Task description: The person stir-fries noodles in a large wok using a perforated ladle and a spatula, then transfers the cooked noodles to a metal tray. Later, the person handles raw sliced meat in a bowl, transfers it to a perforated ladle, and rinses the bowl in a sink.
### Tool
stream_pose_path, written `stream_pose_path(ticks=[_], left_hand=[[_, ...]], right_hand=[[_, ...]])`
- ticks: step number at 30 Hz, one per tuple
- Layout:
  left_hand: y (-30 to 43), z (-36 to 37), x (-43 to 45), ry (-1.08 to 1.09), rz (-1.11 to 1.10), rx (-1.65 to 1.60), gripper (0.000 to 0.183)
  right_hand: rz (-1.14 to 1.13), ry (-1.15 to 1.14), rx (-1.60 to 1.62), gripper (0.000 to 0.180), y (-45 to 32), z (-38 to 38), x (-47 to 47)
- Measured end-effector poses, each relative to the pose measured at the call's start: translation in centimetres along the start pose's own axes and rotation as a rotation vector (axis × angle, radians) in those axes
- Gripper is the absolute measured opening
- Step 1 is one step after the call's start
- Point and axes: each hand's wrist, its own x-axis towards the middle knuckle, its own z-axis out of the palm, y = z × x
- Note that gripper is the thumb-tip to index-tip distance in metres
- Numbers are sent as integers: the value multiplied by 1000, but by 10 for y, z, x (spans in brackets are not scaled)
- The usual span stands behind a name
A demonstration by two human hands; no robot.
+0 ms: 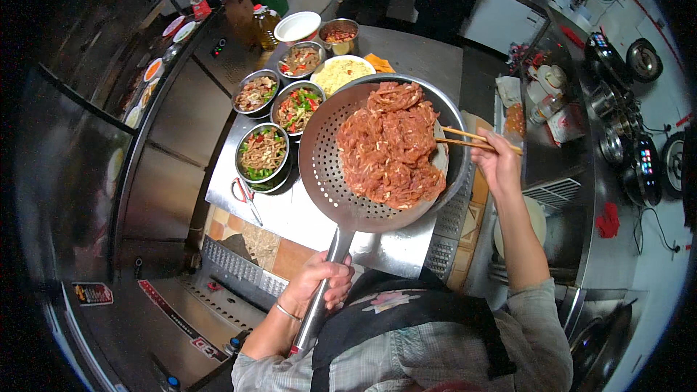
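My left hand (pixel 325 279) grips the steel handle (pixel 338 247) of a large perforated strainer ladle (pixel 322 160). A heap of raw sliced meat (pixel 387 147) lies in the ladle's bowl, mostly on its right side. Under and behind the ladle shows the rim of a wide metal basin (pixel 463 136); its inside is mostly hidden. In my right hand (pixel 496 163) is a pair of wooden chopsticks (pixel 465 140), their tips at the right edge of the meat. Whether the ladle rests on the basin I cannot tell.
Several metal bowls of cut meat and peppers (pixel 262 152) stand left on the steel table (pixel 381 250). Scissors (pixel 246 200) lie near its left edge. Behind are a bowl of pale yellow food (pixel 340 73), a white bowl (pixel 297 27) and an oil jug (pixel 266 27). A sink (pixel 561 234) is at right.
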Motion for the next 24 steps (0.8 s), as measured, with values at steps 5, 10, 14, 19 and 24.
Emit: stream_pose_path(ticks=[5, 10, 14, 19, 24], left_hand=[[-9, 18, -17, 125, 39, 81, 13], [-23, 22, -20, 137, 53, 42, 14], [-36, 19, -17, 115, 71, -7, 13], [-36, 29, -14, 130, 98, 13, 15], [-40, 33, -7, 118, 95, 14, 15]], right_hand=[[173, -237, 23, 32, 9, 21, 73], [63, -415, -110, 33, -20, 53, 74], [-29, -492, -147, 33, -22, 57, 71], [-99, -512, -197, 32, -31, 59, 71], [-287, -545, -426, 25, -40, 64, 49]])
